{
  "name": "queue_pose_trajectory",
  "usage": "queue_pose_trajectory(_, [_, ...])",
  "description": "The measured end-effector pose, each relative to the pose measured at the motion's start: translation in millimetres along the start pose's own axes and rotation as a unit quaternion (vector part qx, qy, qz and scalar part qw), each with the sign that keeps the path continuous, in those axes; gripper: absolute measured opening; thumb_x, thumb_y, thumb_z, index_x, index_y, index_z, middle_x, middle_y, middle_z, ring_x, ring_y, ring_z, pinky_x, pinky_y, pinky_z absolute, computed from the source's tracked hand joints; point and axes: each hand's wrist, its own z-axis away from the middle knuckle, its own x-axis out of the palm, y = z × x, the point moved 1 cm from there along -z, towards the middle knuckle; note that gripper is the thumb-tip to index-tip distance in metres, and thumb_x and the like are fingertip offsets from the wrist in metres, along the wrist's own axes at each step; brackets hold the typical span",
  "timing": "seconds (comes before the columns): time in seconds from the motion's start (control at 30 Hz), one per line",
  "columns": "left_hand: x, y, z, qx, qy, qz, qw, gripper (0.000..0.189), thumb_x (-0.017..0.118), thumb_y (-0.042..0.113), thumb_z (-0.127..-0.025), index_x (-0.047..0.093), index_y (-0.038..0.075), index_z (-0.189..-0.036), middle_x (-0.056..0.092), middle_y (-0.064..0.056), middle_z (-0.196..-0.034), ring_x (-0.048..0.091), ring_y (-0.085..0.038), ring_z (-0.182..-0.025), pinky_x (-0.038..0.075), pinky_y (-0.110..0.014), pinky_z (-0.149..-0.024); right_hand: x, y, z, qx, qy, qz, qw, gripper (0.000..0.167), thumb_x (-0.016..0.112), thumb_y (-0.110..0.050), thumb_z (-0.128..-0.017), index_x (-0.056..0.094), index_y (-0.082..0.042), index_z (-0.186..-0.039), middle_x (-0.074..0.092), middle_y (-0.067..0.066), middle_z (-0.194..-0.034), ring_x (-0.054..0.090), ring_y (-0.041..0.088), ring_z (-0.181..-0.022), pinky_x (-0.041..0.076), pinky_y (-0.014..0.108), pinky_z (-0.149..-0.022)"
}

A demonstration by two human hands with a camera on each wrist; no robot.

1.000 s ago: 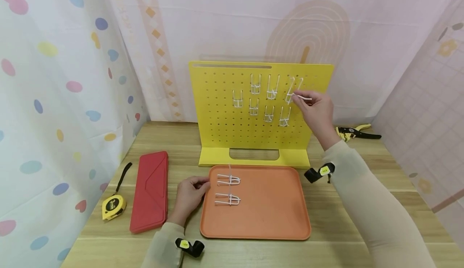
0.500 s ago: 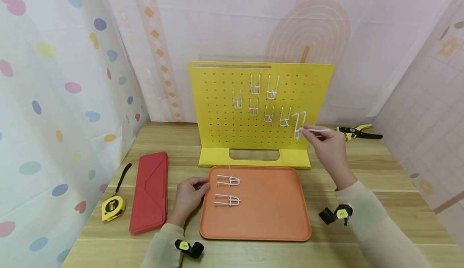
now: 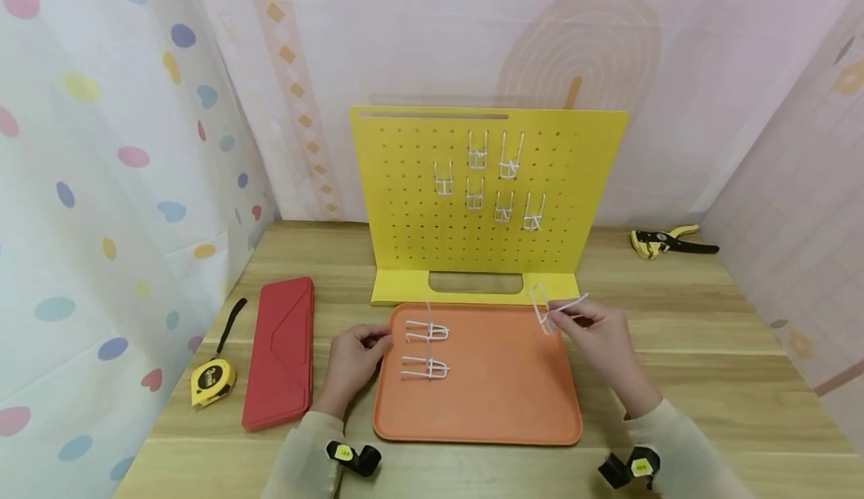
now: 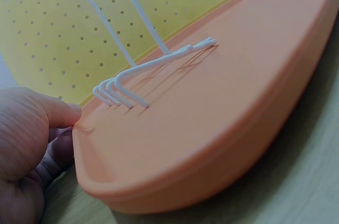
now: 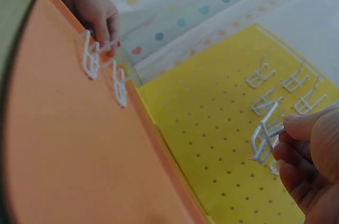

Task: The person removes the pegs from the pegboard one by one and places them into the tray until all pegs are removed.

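Note:
My right hand pinches a white wire pegboard hook by its prong, over the tray's far right corner. In the right wrist view that hook sits between thumb and fingertips. At the left edge of the orange tray, my left hand grips the rim, thumb on top and fingers at the side. Two more white hooks lie on the tray's left part, their single prongs pointing up. Behind the tray stands a yellow pegboard, with several white hooks hanging in its holes.
Left of the tray lie a red case and a yellow tape measure with a black strap. Black-and-yellow wire strippers rest at the back right of the wooden table. Patterned curtains enclose the back and sides.
My right hand has taken the hook away from the pegboard's upper right and brought it down over the tray's right corner. The left hand has stayed at the tray's edge.

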Motion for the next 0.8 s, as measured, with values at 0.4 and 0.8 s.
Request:
queue_pose_trajectory(0.4, [0.0,-0.2,-1.3,0.006,-0.001,-0.002,1.0000,0.012,0.075,0.011,-0.084,0.077,0.009,-0.096,0.070,-0.003,-0.084,0.060,-0.013,-0.072,0.048,-0.023,-0.062,49,3,22.3,-0.054,-0.065,-0.010,0.9964,0.014,0.072,0.008,-0.079,0.075,0.000,-0.090,0.070,0.013,-0.078,0.063,0.017,-0.064,0.052,0.028,-0.055])
queue_pose_trajectory(0.8, [0.4,0.5,-1.3,0.009,-0.001,0.000,1.0000,0.013,0.075,0.010,-0.084,0.077,0.008,-0.096,0.070,-0.003,-0.084,0.060,-0.013,-0.073,0.048,-0.023,-0.062,84,10,35.4,-0.062,-0.165,-0.031,0.9838,0.010,0.069,-0.010,-0.089,0.075,-0.016,-0.083,0.073,0.002,-0.097,0.065,0.005,-0.078,0.053,0.025,-0.062])
